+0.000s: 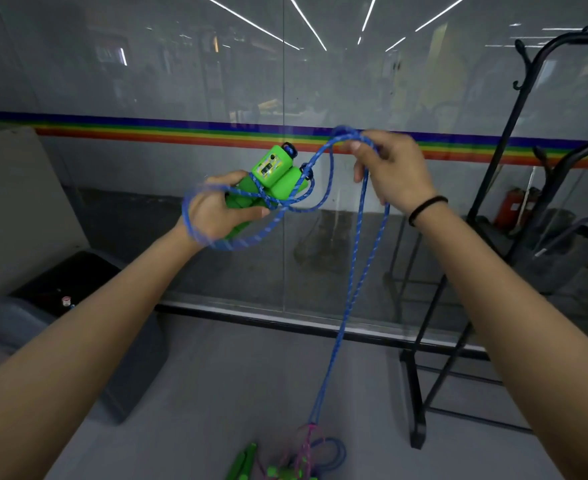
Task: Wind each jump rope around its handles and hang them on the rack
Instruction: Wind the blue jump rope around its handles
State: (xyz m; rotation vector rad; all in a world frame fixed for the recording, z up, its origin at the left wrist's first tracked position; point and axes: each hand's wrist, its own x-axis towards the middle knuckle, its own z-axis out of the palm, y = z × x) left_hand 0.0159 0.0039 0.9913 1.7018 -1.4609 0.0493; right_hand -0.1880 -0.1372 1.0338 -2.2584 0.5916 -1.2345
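My left hand (pixel 216 206) grips two green jump-rope handles (pixel 271 181) held side by side; one has a small counter box at its top. A blue cord (pixel 351 282) loops around the handles and my left wrist. My right hand (pixel 389 168) pinches a doubled loop of that cord, raised to the right of the handles. From there two strands hang down to the floor. The black rack (pixel 486 216) stands to the right, with hooks near its top.
On the floor at the bottom edge lies another green-handled rope (pixel 278 469) with a pink cord, next to a blue coil. A glass wall with a rainbow stripe (pixel 147 128) faces me. A dark bin (pixel 77 306) sits at the left.
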